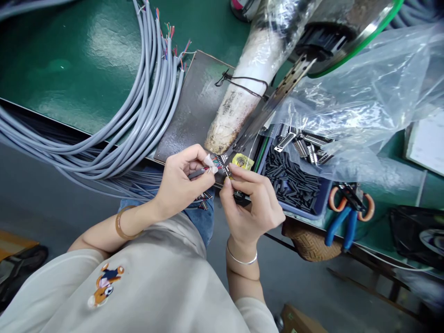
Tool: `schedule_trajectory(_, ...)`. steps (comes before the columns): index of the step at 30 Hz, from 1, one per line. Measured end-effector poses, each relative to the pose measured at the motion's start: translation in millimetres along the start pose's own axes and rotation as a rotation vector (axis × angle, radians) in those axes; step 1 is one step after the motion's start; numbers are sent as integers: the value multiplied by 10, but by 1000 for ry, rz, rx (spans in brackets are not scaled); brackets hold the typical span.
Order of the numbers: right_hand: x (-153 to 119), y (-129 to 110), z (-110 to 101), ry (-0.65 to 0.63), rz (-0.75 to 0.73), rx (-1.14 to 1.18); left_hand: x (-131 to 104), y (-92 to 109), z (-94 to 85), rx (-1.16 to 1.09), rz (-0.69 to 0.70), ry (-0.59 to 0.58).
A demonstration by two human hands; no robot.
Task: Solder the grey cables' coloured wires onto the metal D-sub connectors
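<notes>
My left hand (183,180), with white covers on thumb and index fingertips, pinches the end of a grey cable (197,174) whose coloured wires fan out. Between my two hands is a small metal connector (225,167), gripped at its right side by the thumb and fingers of my right hand (251,199). The wires meet the connector, but how they are joined is too small to tell. Just above lies the blunt lower end of a white, stained, wrapped tube (225,125). A yellow piece (243,161) sits beside my right fingertips.
Grey cables (138,125) curve across the left. A blue tray (317,208) holds black sleeves (291,182) and metal connectors (310,147), partly under clear plastic (367,106). Right of it lie blue-handled pliers (342,226) and orange-handled cutters (368,208). A metal strip (274,99) slants beside the tube.
</notes>
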State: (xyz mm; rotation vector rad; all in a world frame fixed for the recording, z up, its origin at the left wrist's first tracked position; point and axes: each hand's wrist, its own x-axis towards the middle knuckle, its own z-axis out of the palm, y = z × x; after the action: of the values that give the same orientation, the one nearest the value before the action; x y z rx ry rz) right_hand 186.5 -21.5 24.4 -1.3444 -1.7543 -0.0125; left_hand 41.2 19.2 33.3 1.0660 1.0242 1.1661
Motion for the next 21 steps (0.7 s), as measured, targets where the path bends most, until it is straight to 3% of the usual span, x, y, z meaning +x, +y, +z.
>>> schedule_trajectory(6,59,-48,-8,21,4,-43,-12,23,9,7,50,20)
schedule_trajectory(15,-25,-36,-12,-17,-38,-18,-29,-29,-48,9,-28,-8)
schedule_trajectory(19,-66,-39,-49,38,103,124,-97,-70,-46,43,33,-37)
schedule_trajectory(21,-118,-51,-136,151,160,225,-148,-99,-53,95,81,-66)
